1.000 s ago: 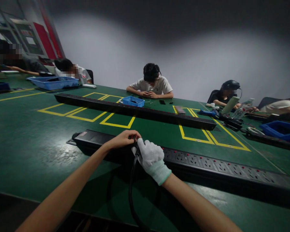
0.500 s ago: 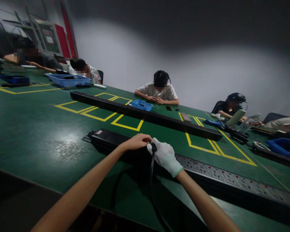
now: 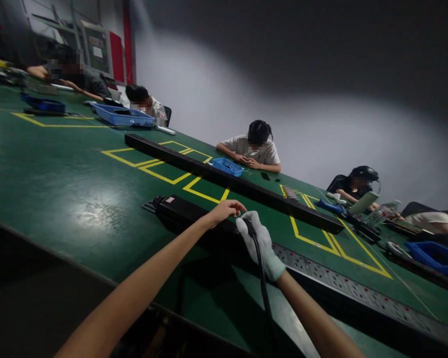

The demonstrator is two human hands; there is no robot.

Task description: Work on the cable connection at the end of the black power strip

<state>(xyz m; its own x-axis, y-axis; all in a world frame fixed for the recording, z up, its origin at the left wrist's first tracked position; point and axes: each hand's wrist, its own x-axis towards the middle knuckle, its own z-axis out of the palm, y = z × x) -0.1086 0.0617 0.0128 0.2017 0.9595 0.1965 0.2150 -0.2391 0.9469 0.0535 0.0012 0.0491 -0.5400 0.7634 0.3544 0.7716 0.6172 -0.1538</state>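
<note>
My right hand (image 3: pixel 259 238), in a white glove, is closed around the end of a black power cord (image 3: pixel 262 278). The cord hangs from the glove toward the table's near edge; its tip is hidden in the fingers. Beside the gloved fingertips is my bare left hand (image 3: pixel 226 213), its index finger stretched toward them and the other fingers loosely bent. I see nothing held in it. Both hands are above a long black power strip (image 3: pixel 332 281) with rows of sockets and small red marks. At its left end is a black box section (image 3: pixel 179 208) with prongs sticking out.
Another long black strip (image 3: pixel 224 176) lies farther back across yellow markings on the green table (image 3: pixel 78 169). Blue trays (image 3: pixel 124 117) stand on the table. Across from me a person (image 3: pixel 259 146) leans on the table; others sit left and right.
My view has shifted slightly. My left index finger has straightened out toward the glove. The gloved hand has turned a little, and the cord now hangs farther right.
</note>
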